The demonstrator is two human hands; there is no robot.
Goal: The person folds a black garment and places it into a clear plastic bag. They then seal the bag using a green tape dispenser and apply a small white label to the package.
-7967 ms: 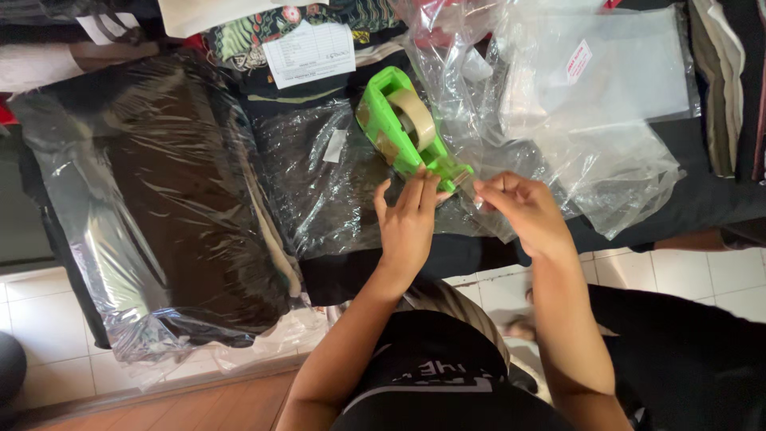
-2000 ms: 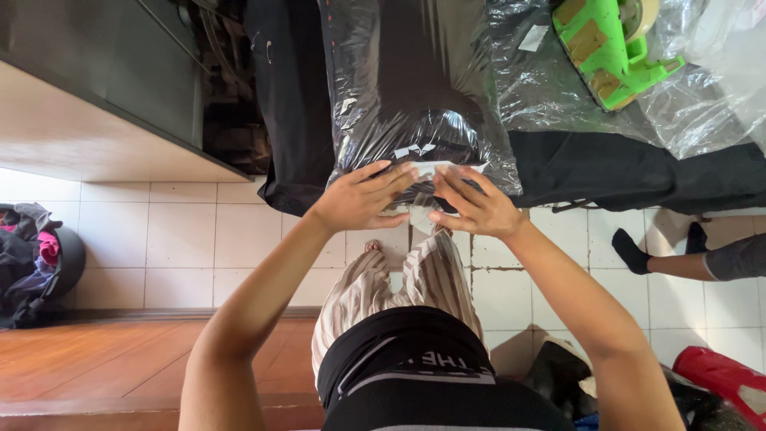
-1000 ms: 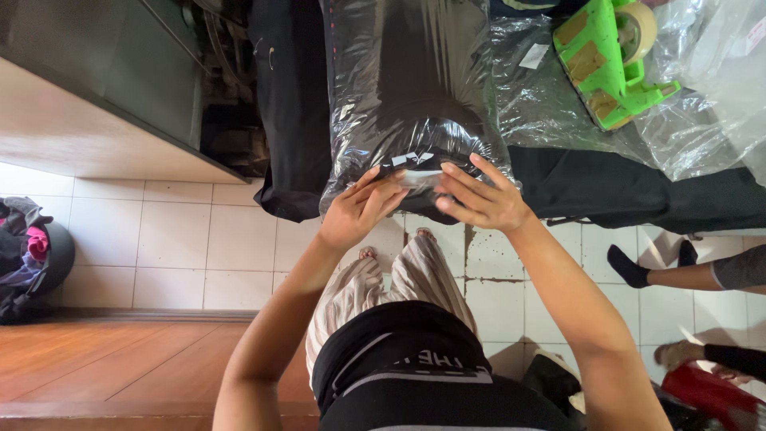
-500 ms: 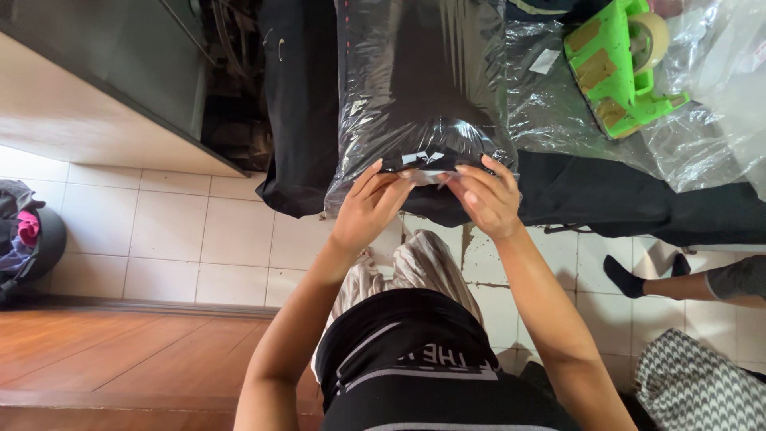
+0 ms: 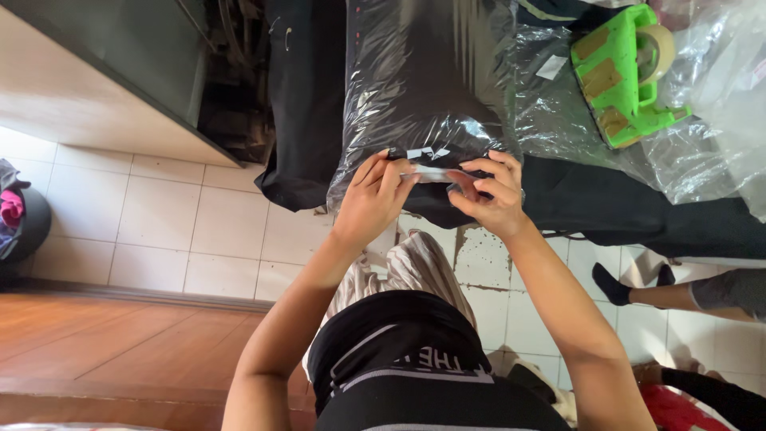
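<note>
Both hands are at the near end of the dark garment in a clear plastic bag [image 5: 423,88], which lies on the table's edge [image 5: 638,223]. The left hand [image 5: 373,199] pinches the folded bag flap, the right hand [image 5: 491,195] presses a strip of tape [image 5: 431,172] onto it. A green tape dispenser [image 5: 626,72] sits well off to the right on loose plastic bags [image 5: 718,120].

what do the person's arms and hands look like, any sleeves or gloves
Both forearms are bare, with no sleeves reaching them and no gloves. The left hand and right hand show no rings, and no watch or bracelet shows on either wrist. The fingernails look short and unpainted.
</note>
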